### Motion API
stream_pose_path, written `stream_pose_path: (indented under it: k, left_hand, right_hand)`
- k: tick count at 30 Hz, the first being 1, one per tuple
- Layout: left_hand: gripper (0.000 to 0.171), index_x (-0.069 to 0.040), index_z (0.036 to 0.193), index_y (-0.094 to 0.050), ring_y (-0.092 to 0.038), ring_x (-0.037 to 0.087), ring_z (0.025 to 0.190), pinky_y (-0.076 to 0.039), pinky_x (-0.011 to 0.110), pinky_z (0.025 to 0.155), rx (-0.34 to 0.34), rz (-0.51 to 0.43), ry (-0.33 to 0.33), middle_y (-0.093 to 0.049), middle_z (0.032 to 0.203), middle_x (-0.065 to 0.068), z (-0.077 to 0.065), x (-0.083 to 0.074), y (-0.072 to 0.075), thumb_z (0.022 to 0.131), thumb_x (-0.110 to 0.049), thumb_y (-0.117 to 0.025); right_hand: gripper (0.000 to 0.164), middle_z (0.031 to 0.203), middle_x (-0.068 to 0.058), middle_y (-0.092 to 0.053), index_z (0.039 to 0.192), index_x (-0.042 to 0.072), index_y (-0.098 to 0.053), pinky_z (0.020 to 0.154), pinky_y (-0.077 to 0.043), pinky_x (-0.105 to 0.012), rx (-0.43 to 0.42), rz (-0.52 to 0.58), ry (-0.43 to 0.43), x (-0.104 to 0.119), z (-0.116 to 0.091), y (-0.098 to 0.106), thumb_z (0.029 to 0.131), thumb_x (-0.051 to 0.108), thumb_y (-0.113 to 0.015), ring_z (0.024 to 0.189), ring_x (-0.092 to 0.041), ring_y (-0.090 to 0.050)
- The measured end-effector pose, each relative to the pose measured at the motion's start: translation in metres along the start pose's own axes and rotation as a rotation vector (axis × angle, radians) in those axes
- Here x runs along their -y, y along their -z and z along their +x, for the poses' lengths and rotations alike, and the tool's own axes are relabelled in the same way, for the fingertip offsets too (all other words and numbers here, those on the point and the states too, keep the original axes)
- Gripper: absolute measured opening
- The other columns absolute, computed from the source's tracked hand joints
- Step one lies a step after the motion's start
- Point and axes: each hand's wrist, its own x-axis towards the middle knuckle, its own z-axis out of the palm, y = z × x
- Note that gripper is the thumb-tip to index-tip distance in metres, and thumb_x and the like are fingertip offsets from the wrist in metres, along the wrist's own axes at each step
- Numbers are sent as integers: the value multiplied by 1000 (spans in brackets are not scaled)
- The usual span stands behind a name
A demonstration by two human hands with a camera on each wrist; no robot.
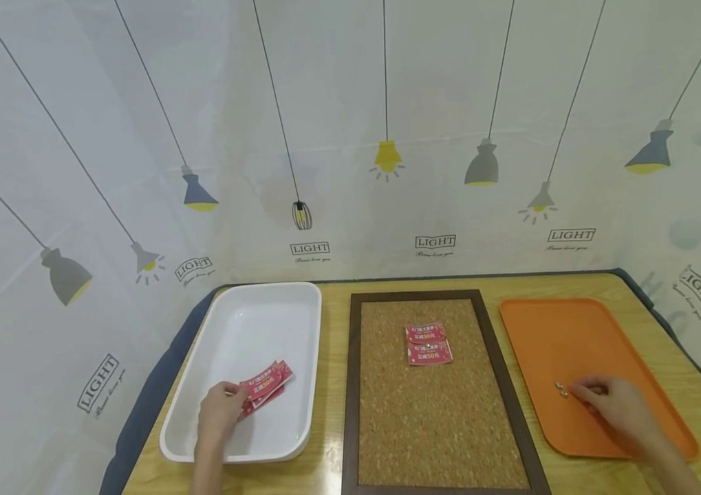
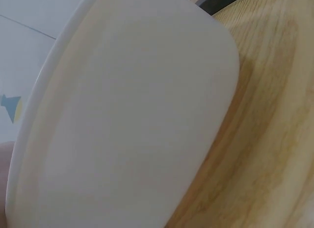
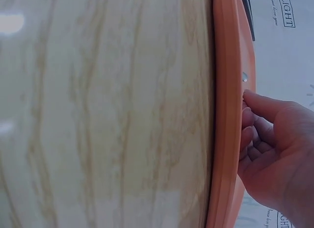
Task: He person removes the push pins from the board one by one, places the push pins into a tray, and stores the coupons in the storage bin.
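Note:
In the head view, my left hand [image 1: 219, 412] pinches the left end of a red paper coupon [image 1: 263, 385] that lies over a few similar coupons in the white tray [image 1: 300, 412]. Two more coupons, an upper one [image 1: 424, 333] and a lower one [image 1: 430, 355], are on the cork board [image 1: 443, 426], one above the other, with a small shiny pin [image 1: 428, 346] where they meet. Over the orange tray [image 1: 548, 330], my right hand [image 1: 619, 405] has its fingertips beside small silvery pins [image 1: 562, 390]. The tray's rim partly hides those fingertips in the right wrist view.
All three stand side by side on a wooden table [image 1: 334, 385], the dark-framed board between the trays. A printed cloth [image 1: 350, 172] with lamp drawings hangs behind and at the sides. The white tray's outer wall [image 2: 127, 115] fills much of the left wrist view.

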Motion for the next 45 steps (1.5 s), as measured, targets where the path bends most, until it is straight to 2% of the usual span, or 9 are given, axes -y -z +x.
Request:
stream_pose_path:
  k: [9, 13, 21, 30, 33, 39, 45]
  left_hand:
    - [38, 11, 119, -54, -64, 24, 75, -49, 28, 60, 15, -53, 43, -65, 100, 25, 4, -1, 2, 101, -21, -56]
    - [40, 12, 120, -54, -64, 26, 79, -49, 30, 63, -6, -43, 14, -65, 101, 25, 1, -1, 5, 101, -23, -54]
    - [38, 12, 118, -56, -65, 20, 69, -46, 29, 62, -59, -79, -29, -68, 94, 22, -5, -3, 16, 101, -22, -53]
    - [39, 11, 123, -54, -68, 35, 86, -49, 26, 66, -79, -126, -20, -66, 106, 29, -7, -8, 25, 102, -21, -50]
    - [38, 9, 123, -55, -68, 35, 90, -49, 24, 67, -82, -130, -41, -67, 107, 28, -8, -11, 26, 102, -22, -52]
    - [33, 8, 117, -60, -69, 29, 81, -49, 26, 66, -108, -114, -126, -68, 101, 24, -12, -23, 25, 100, -19, -55]
    - [33, 8, 120, -59, -67, 33, 90, -49, 30, 70, -58, -132, -170, -67, 106, 23, -16, -37, 23, 101, -20, -55]
  right_hand:
    - [50, 86, -4, -69, 115, -18, -62, 63, -55, -28, -2, 73, -7, -4, -2, 2, 104, 30, -57, 71, -14, -65]
    - [49, 88, -5, -69, 116, -18, -62, 63, -56, -28, -7, 112, -10, -6, -3, 2, 105, 29, -56, 71, -13, -65]
    - [48, 85, -8, -68, 118, -22, -57, 61, -56, -29, -70, 156, 15, -11, -3, 2, 106, 24, -53, 68, -11, -64]
    - [56, 91, -12, -71, 128, -23, -50, 62, -56, -28, -110, 134, 24, -1, -6, 11, 107, 29, -50, 69, -12, -67]
    - [57, 90, -13, -71, 128, -22, -51, 61, -56, -29, -132, 139, 24, 5, -9, 14, 107, 31, -50, 69, -12, -67]
    - [58, 91, -13, -72, 127, -19, -54, 62, -55, -27, -157, 123, 41, 11, -9, 15, 106, 35, -53, 71, -9, -65]
    - [60, 95, -15, -72, 129, -19, -53, 65, -56, -28, -124, 130, 58, 21, -6, 14, 106, 37, -53, 74, -10, -66]
